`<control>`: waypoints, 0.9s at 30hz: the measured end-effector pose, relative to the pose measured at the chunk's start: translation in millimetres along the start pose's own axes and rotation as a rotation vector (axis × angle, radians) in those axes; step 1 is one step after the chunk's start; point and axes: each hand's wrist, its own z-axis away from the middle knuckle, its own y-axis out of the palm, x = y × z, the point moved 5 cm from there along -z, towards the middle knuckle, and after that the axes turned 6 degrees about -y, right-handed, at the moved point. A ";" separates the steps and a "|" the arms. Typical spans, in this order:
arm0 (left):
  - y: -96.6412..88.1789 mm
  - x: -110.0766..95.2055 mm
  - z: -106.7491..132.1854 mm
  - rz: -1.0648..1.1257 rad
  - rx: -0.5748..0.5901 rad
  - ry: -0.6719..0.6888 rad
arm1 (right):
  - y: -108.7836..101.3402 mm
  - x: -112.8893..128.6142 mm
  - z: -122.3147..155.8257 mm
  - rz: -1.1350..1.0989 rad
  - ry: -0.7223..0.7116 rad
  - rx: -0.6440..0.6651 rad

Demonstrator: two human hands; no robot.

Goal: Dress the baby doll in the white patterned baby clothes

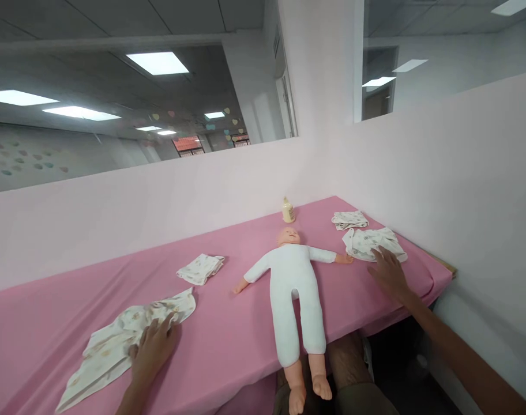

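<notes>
On the pink-covered counter (222, 346), the left hand (156, 344) lies loosely curled on a printed cloth (105, 349); whether its fingers pinch it, I cannot tell. The right hand (389, 273), splayed and gripping nothing, touches a rumpled cloth (363, 241) beside the doll (291, 271).

Passable over sheet (228, 340) between left hand (154, 349) and doll (292, 276); hindered right of doll by outstretched arm (324, 255), behind by bottle (288, 212) and wall (168, 193).
</notes>
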 end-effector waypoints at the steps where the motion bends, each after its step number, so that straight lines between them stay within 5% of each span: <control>1: -0.2 -0.3 0.3 -0.008 0.005 0.001 | 7.4 -2.8 -7.0 0.070 -0.064 0.046; 4: 0.3 -0.8 1.1 -0.015 0.028 0.006 | 24.9 -16.9 -23.4 0.178 -0.182 0.156; 8: 2.6 2.0 -1.0 -0.021 0.034 0.000 | 23.2 -37.9 -39.3 0.198 -0.215 0.107; 15: 1.7 0.9 -0.3 -0.024 0.046 -0.002 | -0.7 -65.3 -63.0 -0.136 0.139 0.104; 21: 1.2 1.2 0.1 -0.007 0.021 0.001 | -32.6 -58.2 -74.9 -0.386 0.237 0.003; 27: 8.1 7.1 -7.9 -0.017 -0.012 0.011 | -73.7 -24.9 -82.5 -0.662 0.249 -0.113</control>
